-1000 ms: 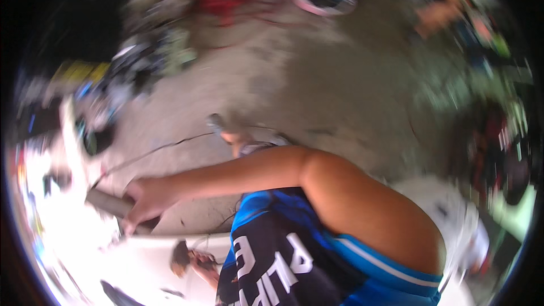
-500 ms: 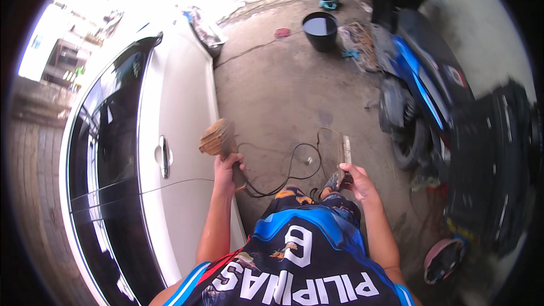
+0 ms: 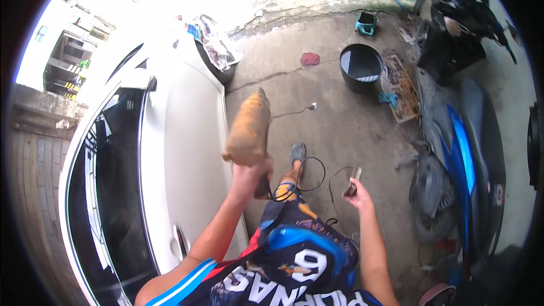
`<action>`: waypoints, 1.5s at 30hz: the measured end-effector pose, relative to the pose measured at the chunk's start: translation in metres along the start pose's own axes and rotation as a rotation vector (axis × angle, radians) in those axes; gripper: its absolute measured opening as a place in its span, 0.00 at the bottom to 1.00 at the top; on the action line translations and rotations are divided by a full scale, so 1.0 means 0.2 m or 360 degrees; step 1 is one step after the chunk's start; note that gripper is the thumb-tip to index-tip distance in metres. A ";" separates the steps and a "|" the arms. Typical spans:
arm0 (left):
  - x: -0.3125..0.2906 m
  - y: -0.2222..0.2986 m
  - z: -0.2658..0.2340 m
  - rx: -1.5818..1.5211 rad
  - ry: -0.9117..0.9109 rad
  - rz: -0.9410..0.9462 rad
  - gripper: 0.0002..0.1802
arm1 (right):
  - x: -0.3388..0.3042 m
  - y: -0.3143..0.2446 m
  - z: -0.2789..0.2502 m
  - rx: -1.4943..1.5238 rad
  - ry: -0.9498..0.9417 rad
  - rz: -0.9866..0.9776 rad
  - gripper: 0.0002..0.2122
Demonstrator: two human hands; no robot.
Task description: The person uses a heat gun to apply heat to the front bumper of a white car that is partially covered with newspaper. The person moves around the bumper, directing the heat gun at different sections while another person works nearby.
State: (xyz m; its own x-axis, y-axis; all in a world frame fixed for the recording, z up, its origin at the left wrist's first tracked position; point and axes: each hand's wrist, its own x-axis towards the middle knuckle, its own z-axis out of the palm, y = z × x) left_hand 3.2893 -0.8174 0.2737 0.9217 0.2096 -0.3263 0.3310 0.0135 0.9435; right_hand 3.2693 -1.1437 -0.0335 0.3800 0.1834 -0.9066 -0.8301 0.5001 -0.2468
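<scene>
Left grip (image 3: 253,171): fingers closed around the handle of a pistol-shaped power tool (image 3: 248,127), brownish-yellow, slightly blurred. Its tapered end points away from the body. Tool is held up in front of the torso, in view overlapping the lower edge of the white car (image 3: 195,136); contact with the door cannot be told.

Black cord (image 3: 324,173) loops near the tool handle, between the two hands. Right grip (image 3: 358,197): clamped on a narrow flat piece (image 3: 355,174), pale on one side, held well apart from the tool; exact kind unclear.

Surroundings: concrete floor (image 3: 340,136). One foot forward, in a grey shoe (image 3: 297,152). Ahead, a black bucket (image 3: 362,85) containing liquid; a red cloth (image 3: 310,58) lies to its left, a teal container (image 3: 366,25) stands beyond it. Blue cloth (image 3: 388,99) near the bucket. Blue-and-black motor scooter (image 3: 463,136) at far right.
</scene>
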 end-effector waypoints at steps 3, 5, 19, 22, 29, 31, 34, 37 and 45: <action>0.40 -0.05 -0.09 0.0363 -0.0164 0.0219 0.07 | 0.47 0.01 0.19 0.0266 0.0214 0.0114 0.17; 0.59 -0.06 -0.21 0.0640 -0.0284 0.0163 0.07 | 0.76 0.05 0.33 0.0459 0.0470 0.0179 0.17; 1.32 -0.08 -0.60 -0.0143 -0.0583 -0.0157 0.27 | 2.78 -0.08 0.80 0.0165 0.0940 -0.0121 0.38; 1.40 -0.17 -0.58 -0.0259 -0.0276 -0.0241 0.25 | 3.07 -0.07 0.88 0.0059 0.1090 -0.0120 0.35; 1.50 -0.37 -0.62 -0.0190 -0.0116 -0.0503 0.24 | 3.00 0.01 0.98 -0.0114 0.0529 0.0771 0.55; 1.52 -0.43 -0.61 -0.0179 -0.0096 -0.0585 0.24 | 2.91 0.05 1.08 0.0294 -0.0024 0.1281 0.47; 1.54 -0.52 -0.59 -0.0158 -0.0073 -0.0713 0.24 | 2.89 0.09 1.20 0.0626 0.0008 0.0800 0.33; 1.51 -0.59 -0.53 -0.0141 -0.0053 -0.0864 0.23 | 2.88 0.05 1.10 -0.0034 0.0682 0.0216 0.19; 1.38 -0.67 -0.39 -0.0115 -0.0069 -0.1238 0.23 | 2.76 -0.11 0.67 -0.0457 0.0896 0.0005 0.09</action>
State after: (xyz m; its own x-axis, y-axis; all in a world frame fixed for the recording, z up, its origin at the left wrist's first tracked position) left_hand 3.4845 -0.6853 0.0614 0.4381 0.0752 -0.8958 0.8724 0.2049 0.4438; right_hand 3.5515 -0.9408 -0.4820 0.1690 -0.3282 -0.9294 -0.9371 0.2388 -0.2547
